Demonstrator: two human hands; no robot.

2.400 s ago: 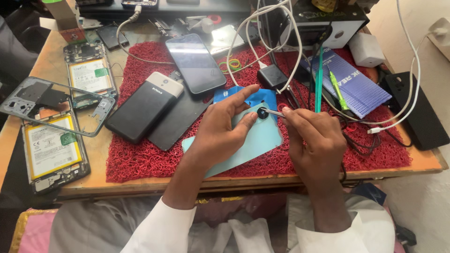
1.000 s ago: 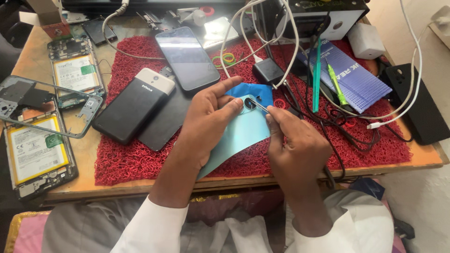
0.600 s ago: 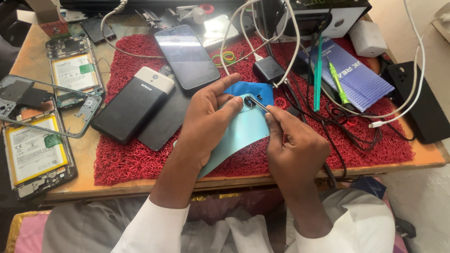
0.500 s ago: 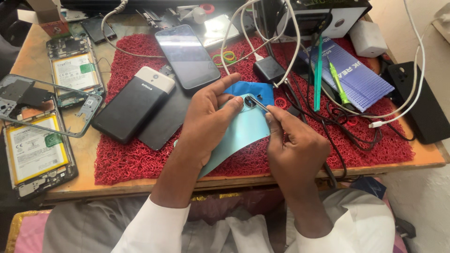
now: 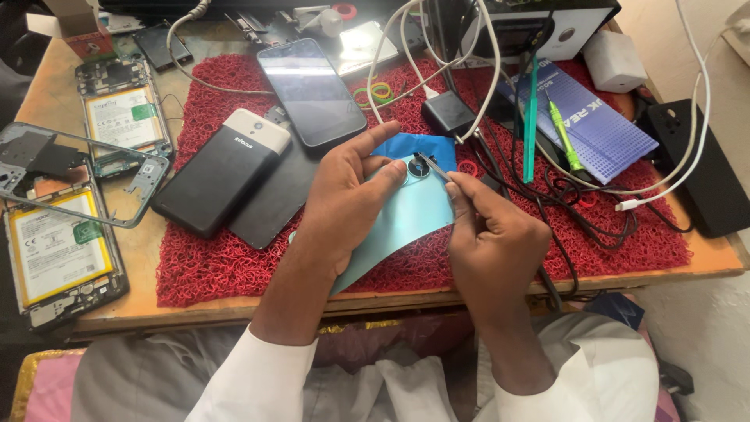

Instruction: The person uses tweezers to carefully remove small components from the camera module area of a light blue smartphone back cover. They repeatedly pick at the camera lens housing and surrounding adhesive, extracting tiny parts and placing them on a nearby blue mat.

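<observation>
gripping the teal back cover (image 5: 406,223), the left hand (image 5: 344,207) is best kept steady while tweezers (image 5: 432,166), pinched by the right hand (image 5: 492,242), are worked gently at the camera ring (image 5: 418,168).

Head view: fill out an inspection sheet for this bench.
Surface: wooden table under a red mesh mat.
Job's things: light blue phone back cover; thin metal tool tip at its camera ring.
Clutter: opened phones, black phone, power bank, green screwdriver.
Hands: left hand holds the cover; right hand pinches the tool.
Cables: white cables, black tangle.
Surroundings: white charger block.
</observation>
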